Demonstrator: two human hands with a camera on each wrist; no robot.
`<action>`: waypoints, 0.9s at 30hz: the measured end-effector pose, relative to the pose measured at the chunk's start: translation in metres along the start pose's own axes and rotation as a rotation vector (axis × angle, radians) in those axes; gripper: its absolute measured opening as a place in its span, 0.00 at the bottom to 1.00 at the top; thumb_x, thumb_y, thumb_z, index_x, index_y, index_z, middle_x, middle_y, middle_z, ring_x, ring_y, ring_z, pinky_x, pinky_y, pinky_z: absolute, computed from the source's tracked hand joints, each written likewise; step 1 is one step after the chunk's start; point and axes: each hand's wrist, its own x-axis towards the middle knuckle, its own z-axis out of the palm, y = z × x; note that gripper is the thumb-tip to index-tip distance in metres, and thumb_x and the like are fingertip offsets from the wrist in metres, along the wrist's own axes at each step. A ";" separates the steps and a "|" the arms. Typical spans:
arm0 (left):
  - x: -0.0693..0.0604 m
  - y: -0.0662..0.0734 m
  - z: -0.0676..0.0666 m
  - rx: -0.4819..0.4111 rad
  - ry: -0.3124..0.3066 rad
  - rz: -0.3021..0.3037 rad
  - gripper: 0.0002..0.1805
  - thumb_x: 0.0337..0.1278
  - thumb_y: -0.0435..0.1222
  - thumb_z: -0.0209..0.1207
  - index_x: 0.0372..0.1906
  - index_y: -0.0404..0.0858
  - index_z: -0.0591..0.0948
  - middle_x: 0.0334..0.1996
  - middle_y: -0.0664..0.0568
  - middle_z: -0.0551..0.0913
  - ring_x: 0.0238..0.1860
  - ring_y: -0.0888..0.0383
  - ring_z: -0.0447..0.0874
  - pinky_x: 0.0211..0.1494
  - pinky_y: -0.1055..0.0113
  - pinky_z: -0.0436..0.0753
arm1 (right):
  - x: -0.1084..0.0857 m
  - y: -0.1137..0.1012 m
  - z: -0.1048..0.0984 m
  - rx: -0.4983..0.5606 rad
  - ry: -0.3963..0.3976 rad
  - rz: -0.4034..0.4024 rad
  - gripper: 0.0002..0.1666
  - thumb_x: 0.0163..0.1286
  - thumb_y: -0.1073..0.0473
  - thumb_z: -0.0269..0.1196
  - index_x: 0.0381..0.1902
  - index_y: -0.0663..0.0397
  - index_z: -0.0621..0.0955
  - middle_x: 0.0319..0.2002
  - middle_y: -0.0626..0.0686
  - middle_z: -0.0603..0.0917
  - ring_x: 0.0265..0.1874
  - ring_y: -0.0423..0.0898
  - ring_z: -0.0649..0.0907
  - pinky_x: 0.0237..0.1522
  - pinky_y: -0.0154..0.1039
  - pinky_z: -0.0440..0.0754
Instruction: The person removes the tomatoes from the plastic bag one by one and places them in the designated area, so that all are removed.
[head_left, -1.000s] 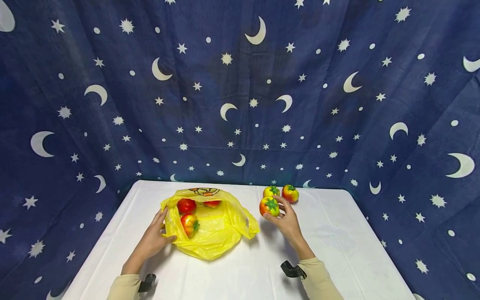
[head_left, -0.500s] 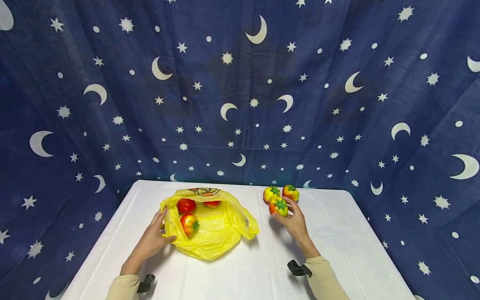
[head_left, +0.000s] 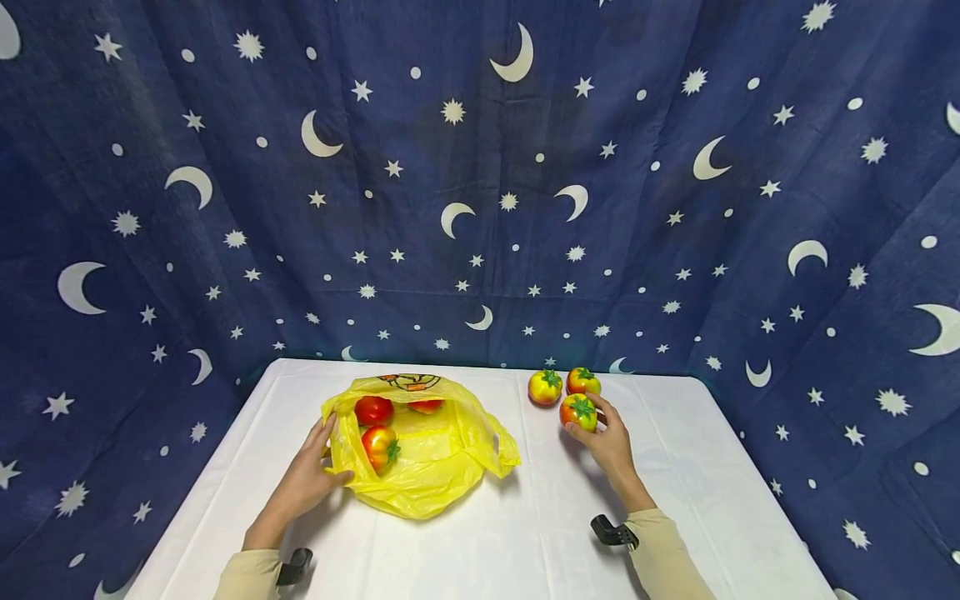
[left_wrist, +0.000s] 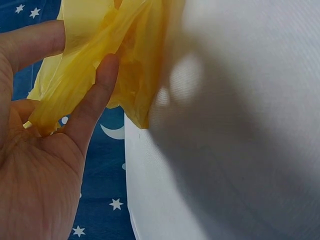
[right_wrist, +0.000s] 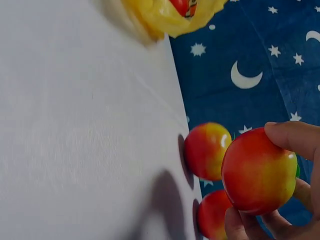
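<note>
A yellow plastic bag (head_left: 427,483) lies with its mouth wide towards me, several red and yellow fruits inside, one a tomato (head_left: 380,448) with a green leafy top. My left hand (head_left: 303,475) grips the bag's left edge, thumb on one side and fingers on the other, as the left wrist view shows. To the right, my right hand (head_left: 609,450) holds another red-and-yellow tomato (right_wrist: 257,172) between thumb and fingers, above the table. Just behind it sit two similar tomatoes, one at the left (head_left: 545,387) and one at the right (head_left: 583,381).
The table (head_left: 465,558) has a white cloth. A dark blue curtain (head_left: 480,167) with moons and stars hangs behind and at both sides. Black straps (head_left: 613,532) with small devices sit at both wrists.
My right hand has moved to the right with the tomato, farther from the bag, and the two tomatoes behind show more fully. My left hand and the bag have stayed put.
</note>
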 end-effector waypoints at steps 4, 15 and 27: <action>0.000 0.001 0.000 -0.008 0.000 0.004 0.59 0.45 0.32 0.70 0.79 0.39 0.45 0.77 0.32 0.43 0.70 0.29 0.61 0.68 0.36 0.68 | 0.004 0.003 -0.008 -0.011 0.013 0.021 0.44 0.56 0.58 0.73 0.70 0.51 0.68 0.69 0.62 0.67 0.66 0.61 0.70 0.67 0.57 0.72; 0.000 0.000 0.001 -0.024 0.015 0.019 0.59 0.44 0.29 0.69 0.79 0.39 0.46 0.78 0.33 0.44 0.62 0.32 0.73 0.64 0.42 0.76 | 0.014 0.013 -0.029 -0.011 0.071 0.026 0.44 0.57 0.57 0.73 0.71 0.50 0.68 0.70 0.61 0.68 0.66 0.61 0.70 0.67 0.57 0.70; 0.000 0.001 0.001 -0.026 0.035 0.032 0.58 0.43 0.28 0.69 0.79 0.39 0.47 0.78 0.33 0.45 0.66 0.30 0.69 0.65 0.41 0.74 | 0.028 0.027 -0.046 -0.032 0.104 0.071 0.45 0.60 0.56 0.71 0.73 0.51 0.65 0.73 0.61 0.65 0.69 0.62 0.68 0.71 0.59 0.65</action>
